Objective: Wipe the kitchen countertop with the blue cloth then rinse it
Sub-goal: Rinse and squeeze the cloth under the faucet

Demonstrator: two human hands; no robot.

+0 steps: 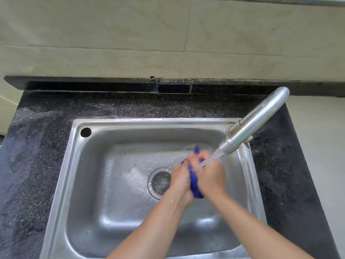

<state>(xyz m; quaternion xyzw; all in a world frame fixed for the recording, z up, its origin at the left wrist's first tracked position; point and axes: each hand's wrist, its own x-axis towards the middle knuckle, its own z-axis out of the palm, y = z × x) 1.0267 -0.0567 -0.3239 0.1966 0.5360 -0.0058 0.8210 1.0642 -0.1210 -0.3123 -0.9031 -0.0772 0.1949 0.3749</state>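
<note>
Over the right half of the sink basin, the left hand [180,174] and the right hand [212,176] are pressed together around the blue cloth [195,186]. The fingers of both curl onto it, so only a bunched strip shows between the palms and a tip pokes out above the knuckles. The hands are blurred, so exactly how each finger lies cannot be told.

A stream of water [211,158] falls from the tap [255,120], which reaches in from the sink's back right corner, and lands on the cloth and the fingers. Just left of the hands sits the drain [161,181], with water spreading over the basin floor around it.

The sink [130,120] is set into a dark speckled counter [43,139]. A pale sheen on the counter's left side reads as damp, though that is a judgement. An overflow hole [85,132] sits in the sink's back left corner. Behind the counter rises a pale tiled wall [130,34].

The wiping looks finished and the rinse is under way. What is left, most likely, is wringing the cloth out and shutting the tap.
</note>
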